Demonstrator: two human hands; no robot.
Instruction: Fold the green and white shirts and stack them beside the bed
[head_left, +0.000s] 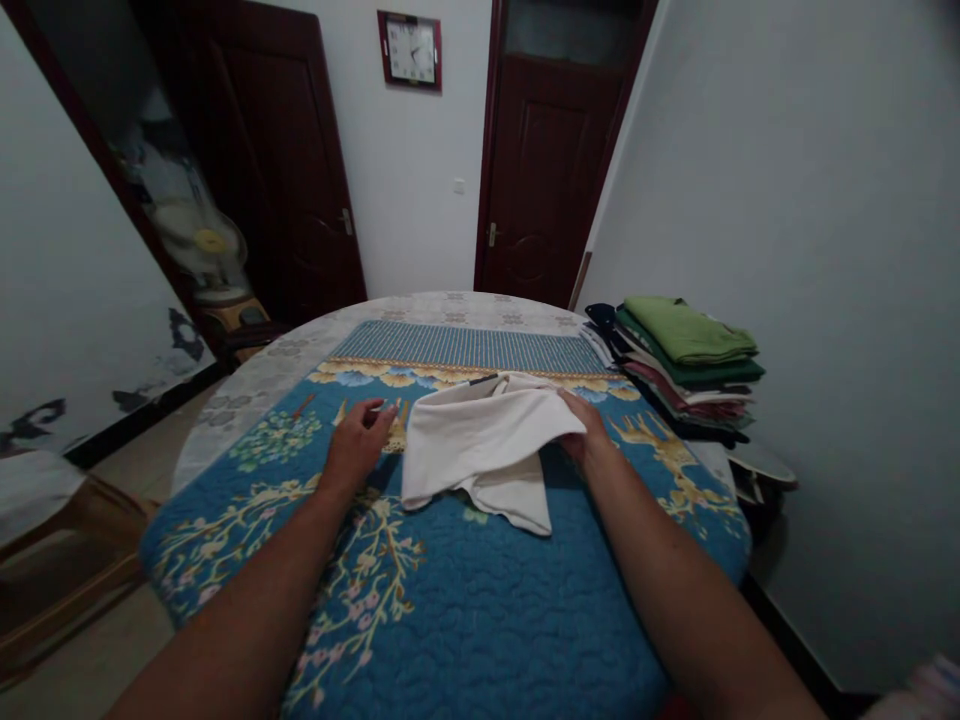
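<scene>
On the round tabletop (225, 410), I see one blue quilt (480, 620), a broad stretch of it running between the white cloth (480, 440) and the near edge. The single cloth lies rumpled at mid-quilt. Of two hands, the left hand (358, 442), half open and holding nothing, stands just beside the cloth's left edge; the right hand (592, 436) grips its right edge. One folded stack (690, 340) borders the right side.

The left forearm (262, 580) is slanting toward the white cloth; the left hand (361, 440) is hovering just left of this white cloth (480, 440), its fingers loosely curling. The right forearm (675, 560) is slanting inward, and the right hand (586, 430) is gripping the cloth's right edge.
</scene>
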